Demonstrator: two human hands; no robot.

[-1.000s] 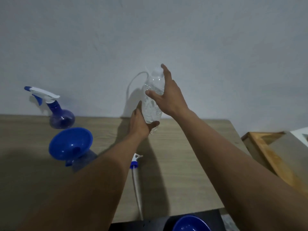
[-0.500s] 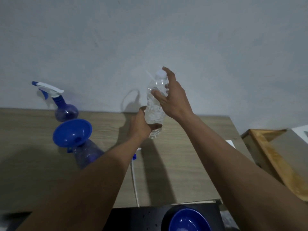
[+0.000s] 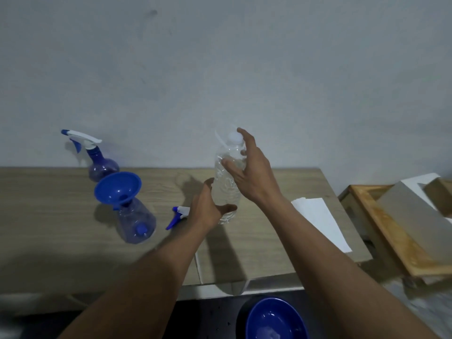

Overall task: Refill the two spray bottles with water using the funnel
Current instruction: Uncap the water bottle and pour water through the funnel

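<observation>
Pale wood-grain tabletop (image 3: 256,243) against a bare grey wall. Nearest, a blue bowl (image 3: 276,319) at the bottom edge. Mid-table: left hand (image 3: 208,209), grip closed around the base of a clear water bottle (image 3: 226,187) (cap on, upright, lifted off the surface); right hand (image 3: 249,172) beside its shoulder, fingers spread loosely, grip open. Left of that, a loose spray head (image 3: 177,215) lying flat, then an open spray bottle (image 3: 137,221) with the blue funnel (image 3: 117,189) seated in its neck. Farthest, the capped spray bottle (image 3: 100,162) by the wall.
</observation>
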